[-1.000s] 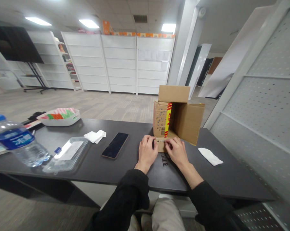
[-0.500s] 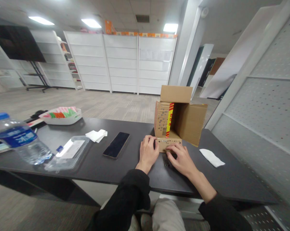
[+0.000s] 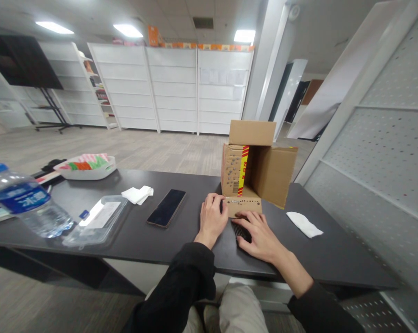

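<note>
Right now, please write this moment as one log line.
left hand: at left edge of cardboard flap; right hand: at thin dark pieces; box: open; phone: left of left hand

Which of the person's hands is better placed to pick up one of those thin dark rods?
Probably the right hand: it is right beside the thin dark rods, its grasp open toward them. The left hand is farther off, by the cardboard flap's left edge.
</note>
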Demonstrator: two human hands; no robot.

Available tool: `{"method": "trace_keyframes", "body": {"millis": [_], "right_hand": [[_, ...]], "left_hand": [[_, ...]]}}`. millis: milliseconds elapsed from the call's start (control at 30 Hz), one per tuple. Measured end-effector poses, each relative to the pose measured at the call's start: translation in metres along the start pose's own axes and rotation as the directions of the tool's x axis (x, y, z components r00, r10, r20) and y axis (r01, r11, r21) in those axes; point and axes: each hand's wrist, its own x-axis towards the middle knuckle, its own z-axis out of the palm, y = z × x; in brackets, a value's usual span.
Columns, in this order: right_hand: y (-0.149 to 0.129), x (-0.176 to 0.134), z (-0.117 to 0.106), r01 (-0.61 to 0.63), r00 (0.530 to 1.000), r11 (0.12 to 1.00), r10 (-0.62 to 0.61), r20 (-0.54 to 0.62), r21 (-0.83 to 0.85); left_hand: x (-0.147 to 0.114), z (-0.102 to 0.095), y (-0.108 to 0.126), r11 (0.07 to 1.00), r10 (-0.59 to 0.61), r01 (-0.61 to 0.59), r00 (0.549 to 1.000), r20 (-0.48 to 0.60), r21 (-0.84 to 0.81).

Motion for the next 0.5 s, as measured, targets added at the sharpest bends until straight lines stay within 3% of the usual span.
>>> {"method": "trace_keyframes", "body": {"millis": [500], "right_hand": [[0.0003,0.0023,-0.0018,0.016,0.999,0.996,-0.013,-0.040,0.086]], "left_hand": [[-0.0001,0.0021,-0.0020,1.000,0.000,0.000,1.000,-0.002,0.002]]}}
